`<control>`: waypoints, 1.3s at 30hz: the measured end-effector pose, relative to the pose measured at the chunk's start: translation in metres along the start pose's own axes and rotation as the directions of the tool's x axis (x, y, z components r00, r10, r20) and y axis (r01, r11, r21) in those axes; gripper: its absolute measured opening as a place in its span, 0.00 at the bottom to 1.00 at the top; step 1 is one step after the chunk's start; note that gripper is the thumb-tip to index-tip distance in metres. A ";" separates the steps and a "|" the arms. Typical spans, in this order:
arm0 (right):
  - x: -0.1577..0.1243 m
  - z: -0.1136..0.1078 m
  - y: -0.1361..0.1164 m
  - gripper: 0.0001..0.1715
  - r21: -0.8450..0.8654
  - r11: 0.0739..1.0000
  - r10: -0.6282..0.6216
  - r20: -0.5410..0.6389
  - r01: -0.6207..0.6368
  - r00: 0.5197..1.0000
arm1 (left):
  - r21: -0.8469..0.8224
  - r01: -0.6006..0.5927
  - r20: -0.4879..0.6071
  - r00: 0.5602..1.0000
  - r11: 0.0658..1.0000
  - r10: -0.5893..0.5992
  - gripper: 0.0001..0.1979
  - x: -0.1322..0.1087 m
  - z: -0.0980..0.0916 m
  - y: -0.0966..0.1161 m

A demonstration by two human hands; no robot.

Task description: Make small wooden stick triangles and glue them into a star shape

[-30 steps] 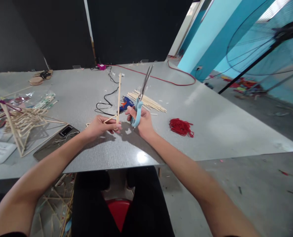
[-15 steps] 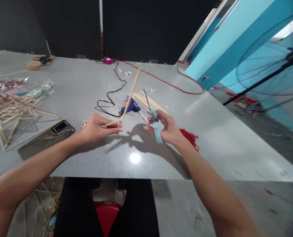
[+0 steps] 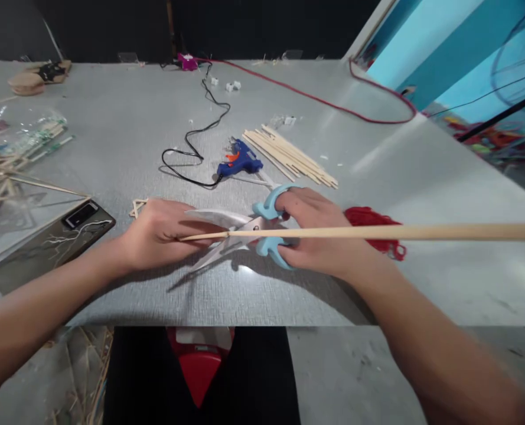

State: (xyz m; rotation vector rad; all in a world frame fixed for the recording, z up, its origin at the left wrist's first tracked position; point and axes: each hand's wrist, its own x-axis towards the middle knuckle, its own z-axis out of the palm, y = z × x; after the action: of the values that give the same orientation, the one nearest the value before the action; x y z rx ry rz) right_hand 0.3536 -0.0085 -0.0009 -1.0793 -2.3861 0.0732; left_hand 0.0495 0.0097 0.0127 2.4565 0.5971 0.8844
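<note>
The long pale stick (image 3: 355, 232), which tilted upward half a second ago, now lies nearly level from the centre of the frame to its right edge. The right hand (image 3: 318, 212), then apart from it, has come across to centre, its fingers curled through the handles of the scissors (image 3: 256, 226), holding them well spread. The left hand (image 3: 158, 233), left of centre, is closed on the stick's thin end. The blades stand wide, one on each side of the stick as seen from above, so tool and stick are now together; whether metal touches wood I cannot tell.

The grey table (image 3: 133, 124) fills the middle of the frame. Black panels (image 3: 266, 29) line the top, and a blue pillar (image 3: 421, 47) stands at upper right. Bound-looking stick frames (image 3: 5, 177) crowd the left edge. A bundle of sticks (image 3: 289, 154) lies above centre, red yarn (image 3: 368, 215) right of centre, partly hidden, and a blue glue gun (image 3: 244, 158) just left of the bundle.
</note>
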 end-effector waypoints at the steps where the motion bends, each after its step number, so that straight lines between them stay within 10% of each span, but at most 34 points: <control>1: 0.000 0.000 -0.001 0.16 -0.017 1.000 -0.004 -0.006 0.004 1.000 | 0.028 -0.019 -0.001 1.000 0.999 0.019 0.08 0.000 0.001 0.000; 39: 0.000 0.005 -0.007 0.15 -0.042 0.999 0.015 -0.006 -0.015 1.000 | 0.300 -0.226 -0.031 0.969 0.927 0.247 0.08 0.003 0.000 -0.004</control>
State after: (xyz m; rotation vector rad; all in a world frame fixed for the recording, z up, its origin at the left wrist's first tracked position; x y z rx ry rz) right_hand 0.3465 -0.0125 -0.0040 -1.1154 -2.3841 0.0252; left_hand 0.0505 0.0147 0.0117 2.8233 0.4910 1.0412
